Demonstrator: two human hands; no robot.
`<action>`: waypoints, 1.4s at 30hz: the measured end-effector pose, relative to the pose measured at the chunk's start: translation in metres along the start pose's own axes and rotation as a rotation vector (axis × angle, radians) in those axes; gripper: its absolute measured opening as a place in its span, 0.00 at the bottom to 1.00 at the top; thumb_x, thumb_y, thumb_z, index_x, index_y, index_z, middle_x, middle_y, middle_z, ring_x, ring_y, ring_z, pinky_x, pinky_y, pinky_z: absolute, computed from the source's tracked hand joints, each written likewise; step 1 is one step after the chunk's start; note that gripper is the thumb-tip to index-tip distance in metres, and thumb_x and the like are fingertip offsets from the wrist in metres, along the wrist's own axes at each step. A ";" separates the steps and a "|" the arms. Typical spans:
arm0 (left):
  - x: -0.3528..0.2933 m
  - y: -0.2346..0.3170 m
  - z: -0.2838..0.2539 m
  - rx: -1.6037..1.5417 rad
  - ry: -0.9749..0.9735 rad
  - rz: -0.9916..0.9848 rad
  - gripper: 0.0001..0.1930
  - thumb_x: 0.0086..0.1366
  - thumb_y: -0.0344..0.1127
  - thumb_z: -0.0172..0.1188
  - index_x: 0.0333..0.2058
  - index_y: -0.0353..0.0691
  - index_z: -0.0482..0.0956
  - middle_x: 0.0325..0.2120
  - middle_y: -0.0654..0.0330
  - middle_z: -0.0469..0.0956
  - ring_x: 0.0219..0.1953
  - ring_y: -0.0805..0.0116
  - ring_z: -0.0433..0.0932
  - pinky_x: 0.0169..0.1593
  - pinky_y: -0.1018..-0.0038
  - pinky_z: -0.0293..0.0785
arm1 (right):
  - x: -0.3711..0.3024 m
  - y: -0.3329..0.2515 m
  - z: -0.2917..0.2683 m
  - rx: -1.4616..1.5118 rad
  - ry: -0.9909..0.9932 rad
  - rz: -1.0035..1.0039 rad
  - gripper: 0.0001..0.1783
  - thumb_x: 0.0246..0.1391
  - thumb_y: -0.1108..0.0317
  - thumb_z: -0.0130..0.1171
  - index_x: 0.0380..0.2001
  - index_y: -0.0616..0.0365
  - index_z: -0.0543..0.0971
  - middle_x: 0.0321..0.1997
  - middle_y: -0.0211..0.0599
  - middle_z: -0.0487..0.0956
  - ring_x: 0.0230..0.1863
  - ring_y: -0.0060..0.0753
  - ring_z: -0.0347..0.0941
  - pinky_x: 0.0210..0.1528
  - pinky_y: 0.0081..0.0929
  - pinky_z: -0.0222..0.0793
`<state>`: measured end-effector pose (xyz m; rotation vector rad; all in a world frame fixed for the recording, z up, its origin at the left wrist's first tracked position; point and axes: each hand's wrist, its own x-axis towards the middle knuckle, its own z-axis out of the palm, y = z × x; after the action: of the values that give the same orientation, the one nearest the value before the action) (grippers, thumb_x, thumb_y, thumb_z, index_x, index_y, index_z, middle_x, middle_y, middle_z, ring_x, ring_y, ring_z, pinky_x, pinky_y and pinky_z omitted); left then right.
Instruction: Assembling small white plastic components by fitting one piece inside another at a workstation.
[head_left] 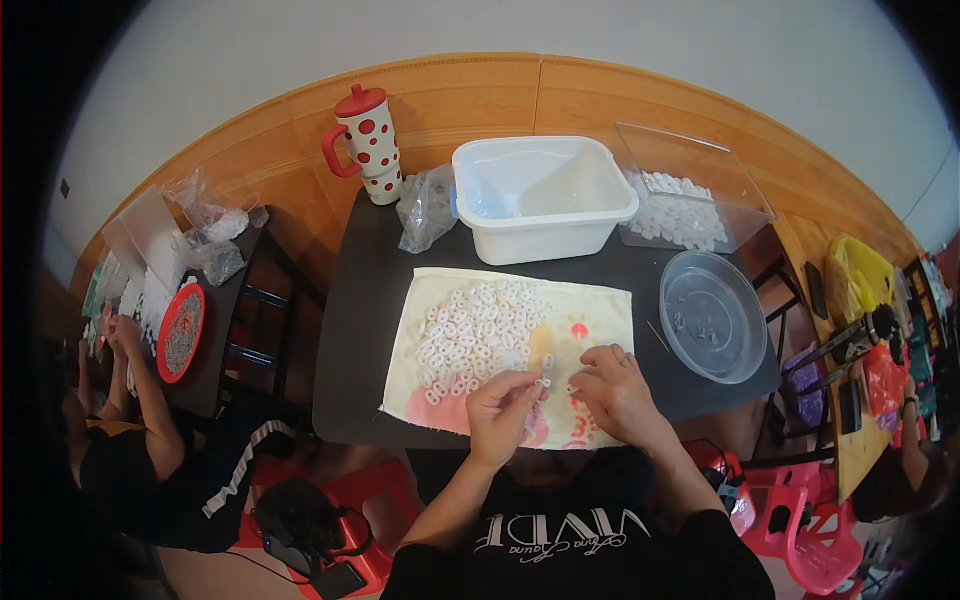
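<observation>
A pale yellow towel [402, 385] with pink prints lies on the dark table. Heaped on its left side are many small white two-holed plastic pieces [475, 330]. My left hand [503, 412], over the towel's front half, pinches one small white piece between thumb and index finger. Just to its right, my right hand [615, 397] has its thumb and fingertips drawn together. Whatever those fingertips hold is too small to make out. Another loose white piece [549, 360] rests on the towel beyond my hands.
Behind the towel stands a white tub [545, 240], with a clear box of white pieces [680, 210] beside it. A round clear tray [712, 345] sits right. A red-dotted tumbler [380, 150] and plastic bag [427, 210] stand back left. Another person works beside a red tray [163, 345].
</observation>
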<state>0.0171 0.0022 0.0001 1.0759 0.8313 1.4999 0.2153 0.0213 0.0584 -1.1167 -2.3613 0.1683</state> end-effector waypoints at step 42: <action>0.000 0.005 0.000 -0.073 -0.139 -0.023 0.23 0.62 0.16 0.57 0.57 0.32 0.74 0.32 0.64 0.78 0.34 0.79 0.75 0.38 0.83 0.71 | 0.021 -0.009 0.024 1.050 0.112 0.399 0.05 0.56 0.79 0.60 0.36 0.65 0.81 0.33 0.29 0.80 0.34 0.15 0.72 0.38 0.16 0.68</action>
<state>0.0157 0.0010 0.0049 1.0995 0.6853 1.4089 0.1859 0.0340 0.0490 -0.9543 -1.5112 1.2639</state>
